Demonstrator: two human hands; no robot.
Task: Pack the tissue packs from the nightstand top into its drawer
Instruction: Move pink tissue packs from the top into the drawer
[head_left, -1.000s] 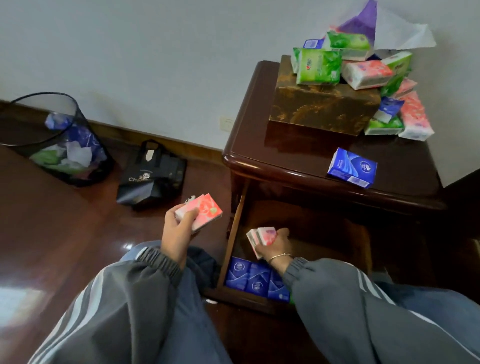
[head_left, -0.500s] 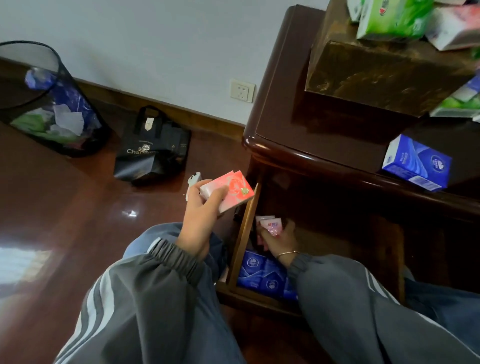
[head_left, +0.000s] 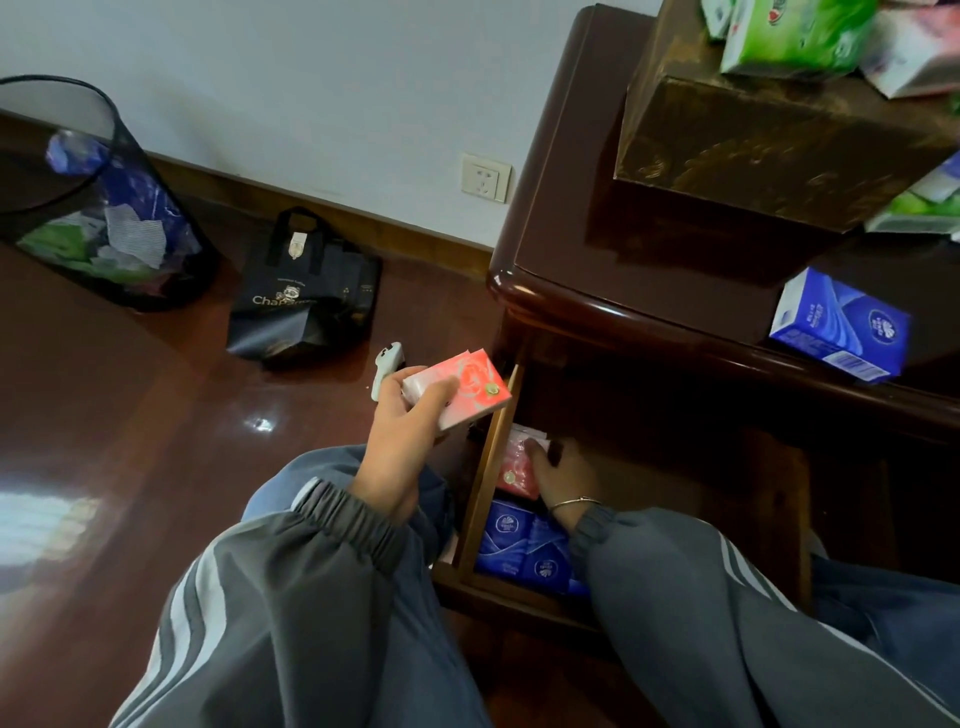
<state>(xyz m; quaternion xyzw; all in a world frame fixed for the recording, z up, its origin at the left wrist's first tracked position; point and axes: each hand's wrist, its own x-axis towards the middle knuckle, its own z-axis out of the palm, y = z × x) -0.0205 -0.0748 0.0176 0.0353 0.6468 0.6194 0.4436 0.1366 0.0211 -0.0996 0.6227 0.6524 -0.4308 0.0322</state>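
A person seated at a dark wooden nightstand (head_left: 571, 234) is partway through packing tissue packs into its open drawer (head_left: 488, 483). A row of blue packs (head_left: 524, 551) already stands in the drawer's front-left corner. Just behind them, the right hand (head_left: 563, 478) sets a pink pack (head_left: 517, 467) against the drawer's left wall. In the drawer's shadow it cannot be told whether the fingers grip the pack or only press on it. The left hand (head_left: 400, 447) waits just outside the drawer's left wall, fingers and thumb closed around another pink tissue pack (head_left: 457, 389), with a small white device (head_left: 387, 366) tucked behind it. Much appears left to do. One blue tissue pack (head_left: 841, 327) lies near the front edge of the nightstand top. A green pack (head_left: 795, 36) and a pink-and-white one (head_left: 914, 52) sit on a brown box (head_left: 769, 145) toward the back. More green packs (head_left: 919, 208) show at the right edge. Most of the drawer's floor to the right of the hand looks unfilled, so room for the rest seems ample.
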